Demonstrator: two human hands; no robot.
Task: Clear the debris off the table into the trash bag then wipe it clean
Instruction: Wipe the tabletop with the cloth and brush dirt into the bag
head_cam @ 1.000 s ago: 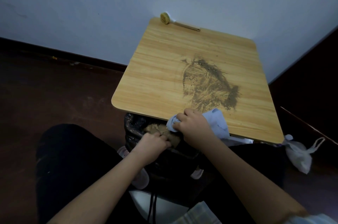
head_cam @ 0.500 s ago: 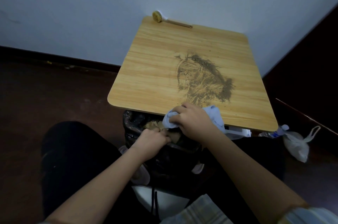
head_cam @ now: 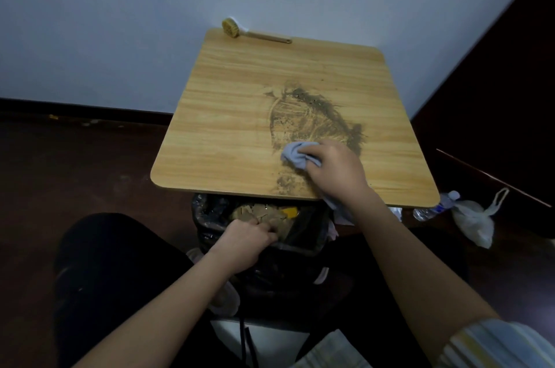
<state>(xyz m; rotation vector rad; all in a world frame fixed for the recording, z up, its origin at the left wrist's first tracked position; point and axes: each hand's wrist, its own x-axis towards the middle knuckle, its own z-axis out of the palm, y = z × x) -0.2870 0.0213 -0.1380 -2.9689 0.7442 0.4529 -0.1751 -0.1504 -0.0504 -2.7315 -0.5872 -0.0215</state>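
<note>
Right grip [head_cam: 333, 169]: bunched round cloth [head_cam: 297, 156] on surface [head_cam: 240, 115], at dirt smear [head_cam: 315, 121]. Left grip [head_cam: 246, 240]: holds bag [head_cam: 210, 217] rim under near edge. Cloth: soft, light; take bunched. Dirt: loose, gritty.

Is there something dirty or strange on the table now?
Yes. A dark smear of dirt streaks the wooden table right of centre, reaching its near edge. The right hand presses a grey cloth on it.
</note>
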